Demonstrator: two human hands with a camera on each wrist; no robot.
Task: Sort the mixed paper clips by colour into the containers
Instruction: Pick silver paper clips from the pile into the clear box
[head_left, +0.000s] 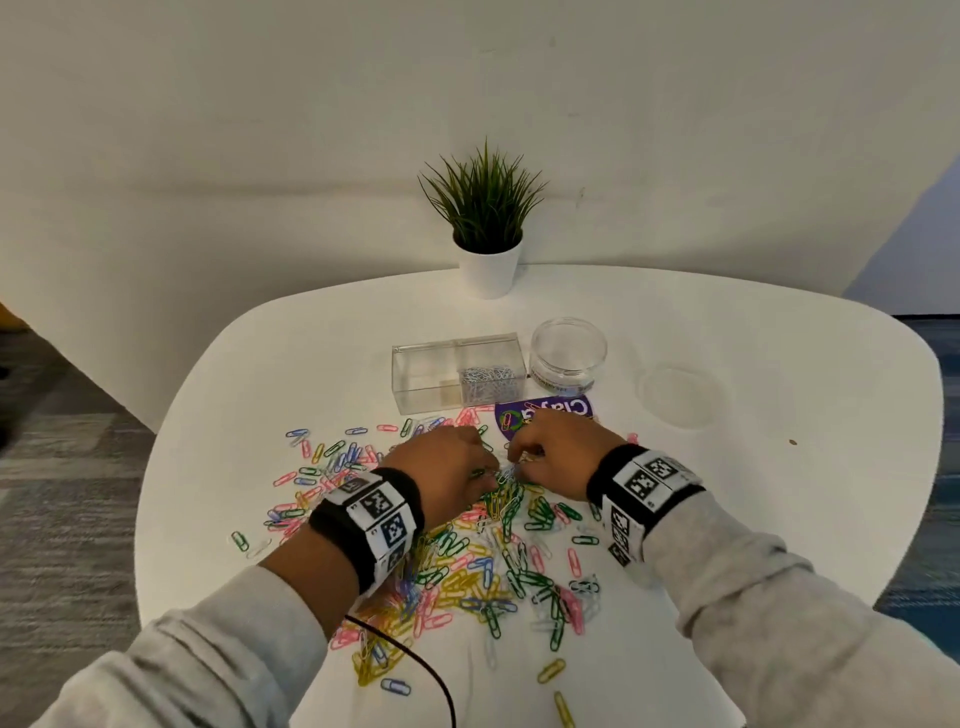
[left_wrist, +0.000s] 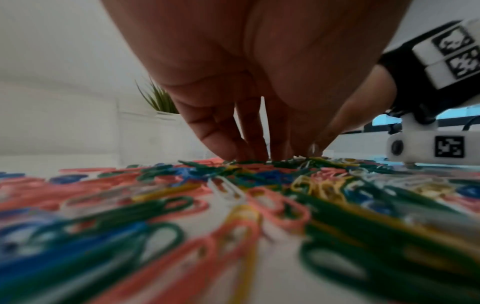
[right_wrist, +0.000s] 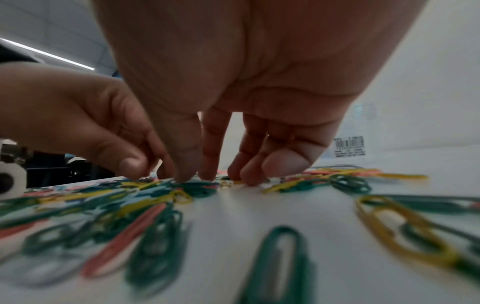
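**Both hands working in the paper clip pile**

A black cable (head_left: 415, 660) is lying at the near edge of the white bench (head_left: 779, 467). Mixed paper clips (head_left: 467, 561) are lying scattered across the bench's near half. The left hand (head_left: 441, 467) and right hand (head_left: 556, 457) are meeting fingertip to fingertip over the pile's far end. Left fingers (left_wrist: 249, 133) are pointing down, bunched, tips touching clips; whether they are pinching one cannot be told. Right fingers (right_wrist: 213, 148) are curling down onto green clips, likewise unclear. Just beyond the hands a purple package (head_left: 540, 413) is lying flat. Behind it a clear rectangular box (head_left: 415, 374) is holding silver clips in its right compartment, beside a clear round jar (head_left: 569, 358). A clear lid (head_left: 678, 397) is lying right of the jar. Farthest back, a potted plant (head_left: 488, 228) is standing.
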